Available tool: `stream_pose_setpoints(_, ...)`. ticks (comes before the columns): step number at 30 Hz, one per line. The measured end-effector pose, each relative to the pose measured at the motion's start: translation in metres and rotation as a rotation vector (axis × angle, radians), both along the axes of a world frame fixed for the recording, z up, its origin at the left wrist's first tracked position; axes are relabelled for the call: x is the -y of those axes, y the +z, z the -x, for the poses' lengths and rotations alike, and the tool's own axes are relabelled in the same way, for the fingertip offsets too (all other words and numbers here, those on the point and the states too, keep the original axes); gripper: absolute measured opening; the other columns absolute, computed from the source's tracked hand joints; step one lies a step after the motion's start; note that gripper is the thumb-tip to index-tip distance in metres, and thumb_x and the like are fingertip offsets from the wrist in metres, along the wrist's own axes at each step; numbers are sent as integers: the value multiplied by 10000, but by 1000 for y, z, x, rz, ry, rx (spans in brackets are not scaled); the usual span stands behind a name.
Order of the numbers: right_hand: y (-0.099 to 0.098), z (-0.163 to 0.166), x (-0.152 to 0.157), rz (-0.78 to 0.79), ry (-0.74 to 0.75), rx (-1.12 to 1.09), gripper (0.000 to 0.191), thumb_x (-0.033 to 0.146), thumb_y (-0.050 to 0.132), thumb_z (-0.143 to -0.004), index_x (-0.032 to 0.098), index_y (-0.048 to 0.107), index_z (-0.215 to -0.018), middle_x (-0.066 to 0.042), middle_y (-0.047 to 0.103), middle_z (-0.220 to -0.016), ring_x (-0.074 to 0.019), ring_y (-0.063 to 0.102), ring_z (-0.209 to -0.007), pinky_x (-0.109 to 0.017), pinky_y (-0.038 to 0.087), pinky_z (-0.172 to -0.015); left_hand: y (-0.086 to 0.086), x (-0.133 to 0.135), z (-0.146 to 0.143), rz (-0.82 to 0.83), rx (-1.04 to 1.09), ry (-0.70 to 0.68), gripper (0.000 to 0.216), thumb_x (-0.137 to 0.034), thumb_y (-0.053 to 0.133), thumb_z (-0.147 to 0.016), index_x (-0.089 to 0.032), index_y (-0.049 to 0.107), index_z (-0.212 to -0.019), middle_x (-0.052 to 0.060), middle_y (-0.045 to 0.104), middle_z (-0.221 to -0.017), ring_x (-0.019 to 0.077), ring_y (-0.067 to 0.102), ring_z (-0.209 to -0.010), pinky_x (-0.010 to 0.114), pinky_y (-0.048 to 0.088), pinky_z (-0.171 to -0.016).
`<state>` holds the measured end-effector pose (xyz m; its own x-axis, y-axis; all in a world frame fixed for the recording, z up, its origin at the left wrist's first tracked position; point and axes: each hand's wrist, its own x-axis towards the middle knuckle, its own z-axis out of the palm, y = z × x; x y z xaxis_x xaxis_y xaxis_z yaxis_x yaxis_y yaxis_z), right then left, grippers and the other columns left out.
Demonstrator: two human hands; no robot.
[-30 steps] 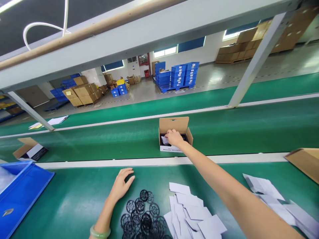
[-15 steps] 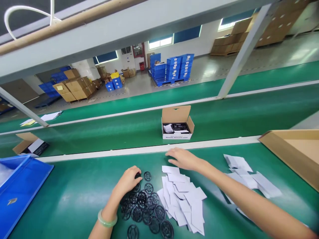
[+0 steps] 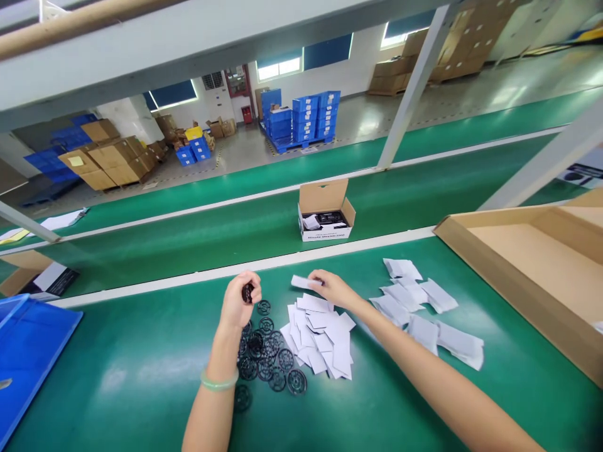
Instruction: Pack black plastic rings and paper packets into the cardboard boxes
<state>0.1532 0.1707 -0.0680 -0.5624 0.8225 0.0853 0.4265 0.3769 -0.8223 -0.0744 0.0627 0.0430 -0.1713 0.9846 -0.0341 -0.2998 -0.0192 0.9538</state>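
My left hand (image 3: pixel 242 295), raised over the bench, is closed on a small black spoked ring (image 3: pixel 247 292). Below it lies a loose pile of similar black rings (image 3: pixel 266 351). My right hand (image 3: pixel 330 287) pinches a white paper slip (image 3: pixel 305 282) by its right end, just above a heap of white slips (image 3: pixel 325 339). Beyond both hands an open carton (image 3: pixel 325 234), printed on its front, stands on the green belt, with black items and white pieces inside. Several white packets (image 3: pixel 421 298) lie to the right of my right forearm.
A large brown cardboard tray (image 3: pixel 518 276) rests at the right. At the left edge is a blue bin (image 3: pixel 42 351), with another open carton (image 3: pixel 40 276) behind it. A pale rail (image 3: pixel 264 262) separates the bench from the belt. A slanted metal post (image 3: pixel 414 88) rises beyond.
My left hand has lifted from the pile with a black ring. My right hand, empty before, now holds a white slip. The view has shifted, bringing more of the right side in.
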Motion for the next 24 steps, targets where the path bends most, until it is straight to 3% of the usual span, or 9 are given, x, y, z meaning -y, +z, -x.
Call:
stream_pose_setpoints(3, -10, -5, 3, 96, -98, -196, 346, 513, 429, -842, 185, 531, -880, -50, 596, -812, -228, 585, -742, -317, 479, -637, -11, 3, -32, -62, -551, -129, 219, -341, 600, -755, -160, 541, -646, -21, 449, -613, 98, 389, -518, 222, 330, -486)
stream_pose_setpoints(5, -16, -7, 9, 138, -155, -301, 429, 595, 426, -835, 182, 518, -903, -61, 603, -801, -236, 601, -744, -309, 493, -607, -23, 6, -51, -106, -1001, -245, 113, -268, 617, -768, -168, 623, -820, 23, 572, -814, 146, 524, -680, 257, 424, -618)
stream_pose_setpoints(6, -19, -7, 13, 145, -183, -344, 448, 612, 436, -835, 179, 518, -917, -67, 607, -808, -239, 605, -755, -311, 498, -612, -29, 7, -58, -116, -1189, -301, 173, -233, 597, -788, -179, 628, -949, 47, 592, -978, 170, 564, -767, 274, 450, -670)
stream_pose_setpoints(8, -23, -7, 20, 137, -230, -408, 460, 621, 461, -838, 175, 521, -934, -77, 611, -822, -244, 605, -771, -320, 502, -634, -39, 7, -68, -111, -1466, -399, 314, -157, 503, -836, -197, 561, -1142, 75, 532, -1220, 200, 603, -872, 299, 483, -706)
stream_pose_setpoints(10, -26, -6, 26, 118, -258, -444, 455, 612, 474, -841, 172, 525, -949, -86, 616, -854, -249, 603, -790, -328, 500, -651, -47, 5, -73, -99, -1628, -481, 361, -89, 418, -852, -202, 525, -1177, 73, 534, -1238, 214, 618, -918, 307, 504, -711)
stream_pose_setpoints(13, -30, -5, 30, 79, -277, -445, 421, 573, 480, -854, 168, 548, -950, -78, 613, -865, -246, 593, -786, -331, 481, -668, -53, 0, -73, -55, -1722, -538, 315, -59, 381, -855, -197, 562, -1072, 58, 599, -1088, 217, 629, -914, 306, 517, -709)
stream_pose_setpoints(17, -31, -6, 30, 31, -268, -402, 403, 541, 485, -859, 164, 590, -954, -59, 613, -848, -232, 566, -724, -328, 453, -662, -53, -3, -69, -22, -1737, -547, 247, -88, 401, -866, -190, 597, -977, 61, 607, -1041, 218, 627, -920, 307, 518, -726)
stream_pose_setpoints(24, -20, -9, 34, -10, -210, -350, 397, 510, 430, -909, 173, 631, -969, -69, 641, -947, -253, 578, -860, -336, 448, -747, -39, 8, -63, -127, -1366, -502, 258, -202, 522, -871, -210, 609, -1114, 51, 610, -1129, 220, 600, -1002, 319, 477, -869)
